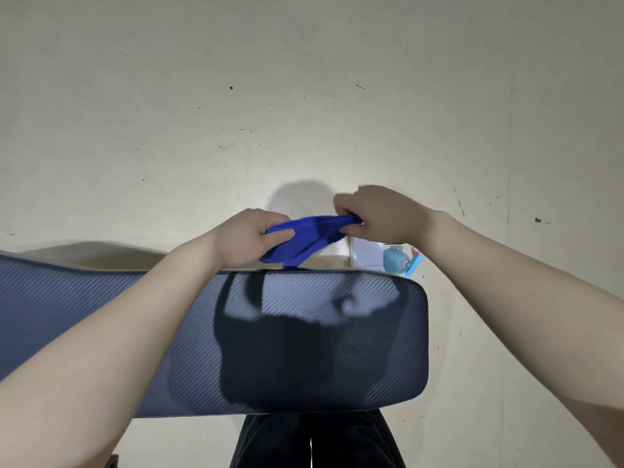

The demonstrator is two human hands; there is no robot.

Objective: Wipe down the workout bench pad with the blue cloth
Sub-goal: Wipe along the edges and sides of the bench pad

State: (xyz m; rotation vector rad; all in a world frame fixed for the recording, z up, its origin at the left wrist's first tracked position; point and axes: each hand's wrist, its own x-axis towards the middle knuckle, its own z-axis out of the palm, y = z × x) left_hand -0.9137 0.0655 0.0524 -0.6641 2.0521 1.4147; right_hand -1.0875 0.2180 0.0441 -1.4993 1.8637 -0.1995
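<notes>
The blue cloth (305,238) is stretched between both hands, held in the air above the far edge of the bench pad. My left hand (251,239) grips its left end and my right hand (378,214) grips its right end, fingers closed. The bench pad (388,332) is dark grey with a woven texture and runs from the left edge of the view to a rounded end at the right. My arms cast a shadow across its middle. The cloth does not touch the pad.
A cream wall fills the background just behind the pad. A white box (368,253) and a light blue toy (396,260) sit behind the pad's right end. My dark trousers (314,440) show below the pad's near edge.
</notes>
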